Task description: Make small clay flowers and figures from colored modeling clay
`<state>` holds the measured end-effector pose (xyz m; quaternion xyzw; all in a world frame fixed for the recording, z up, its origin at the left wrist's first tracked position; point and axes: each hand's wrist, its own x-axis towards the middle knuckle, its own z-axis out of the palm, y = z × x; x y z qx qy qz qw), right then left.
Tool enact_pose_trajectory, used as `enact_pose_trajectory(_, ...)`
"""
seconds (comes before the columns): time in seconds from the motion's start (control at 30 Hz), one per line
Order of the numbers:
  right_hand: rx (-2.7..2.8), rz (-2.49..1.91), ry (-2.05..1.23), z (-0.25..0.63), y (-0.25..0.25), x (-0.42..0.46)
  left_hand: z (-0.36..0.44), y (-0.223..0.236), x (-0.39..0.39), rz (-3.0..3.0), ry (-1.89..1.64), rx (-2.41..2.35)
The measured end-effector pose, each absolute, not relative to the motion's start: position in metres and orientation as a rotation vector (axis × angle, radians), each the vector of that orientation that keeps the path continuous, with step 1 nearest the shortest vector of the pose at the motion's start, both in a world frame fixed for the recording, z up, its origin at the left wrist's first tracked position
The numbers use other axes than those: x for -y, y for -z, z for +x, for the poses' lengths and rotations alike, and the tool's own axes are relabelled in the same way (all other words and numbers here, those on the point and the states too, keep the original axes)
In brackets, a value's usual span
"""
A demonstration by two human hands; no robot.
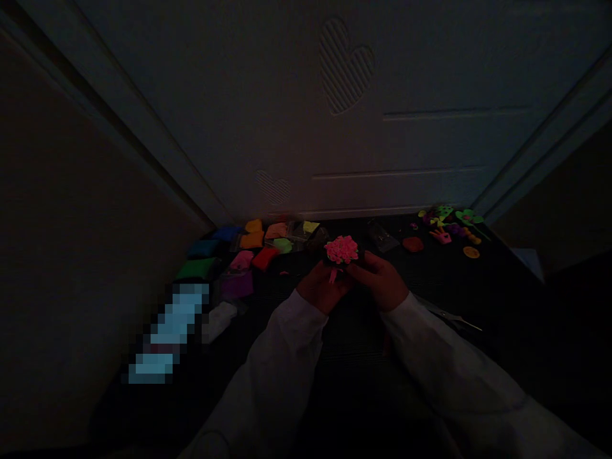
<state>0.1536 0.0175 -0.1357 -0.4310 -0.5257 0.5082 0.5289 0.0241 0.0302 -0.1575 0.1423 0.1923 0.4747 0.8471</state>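
In the dim head view, a small bouquet of pink clay-like flowers (342,248) is held up at the middle of the dark table. It has a dark wrapping around it, and a pink ribbon-like strip hangs from its near side. My left hand (319,288) is closed around the bouquet's lower left. From the right, my right hand (385,282) grips the edge of the dark wrapping, thumb and fingers pressed to it. Parts of the fingers are lost in shadow.
Packets of coloured modelling clay (251,240) lie at the back left, with a white packet (220,320) nearer. A bright, pixelated screen (176,328) is at left. Scissors (447,313) lie by my right forearm. Small clay figures (469,217) stand at back right, below a white panel (406,146).
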Motion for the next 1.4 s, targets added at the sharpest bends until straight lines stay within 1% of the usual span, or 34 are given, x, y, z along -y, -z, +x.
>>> enact_pose_trajectory(0.23,1.471,-0.986,-0.994,0.161,0.135,-0.019,0.025,0.155,-0.031,0.317,-1.001,-0.404)
enact_pose_trajectory(0.37,1.506,-1.015,-1.008,0.163,0.136,-0.018,0.026,0.152,-0.032,0.312,-0.975,-0.426)
enact_pose_trajectory(0.57,1.621,-0.895,-0.962,0.166,0.134,-0.018,0.026,0.147,-0.029,0.339,-0.971,-0.431)
enact_pose_trajectory(0.7,1.604,-0.910,-0.939,0.167,0.137,-0.020,0.022,0.149,-0.033,0.363,-0.936,-0.443)
enact_pose_trajectory(0.83,1.613,-1.017,-0.888,0.169,0.140,-0.024,0.015,0.150,-0.040,0.445,-1.114,-0.568)
enact_pose_trajectory(0.97,1.604,-1.108,-0.905,0.169,0.142,-0.027,0.015,0.149,-0.043,0.581,-1.266,-0.638)
enact_pose_trajectory(1.13,1.615,-1.152,-0.917,0.169,0.146,-0.030,0.019,0.148,-0.042,0.583,-1.283,-0.694)
enact_pose_trajectory(1.4,1.452,-1.170,-1.010,0.166,0.151,-0.032,0.019,0.149,-0.044,0.532,-1.272,-0.742)
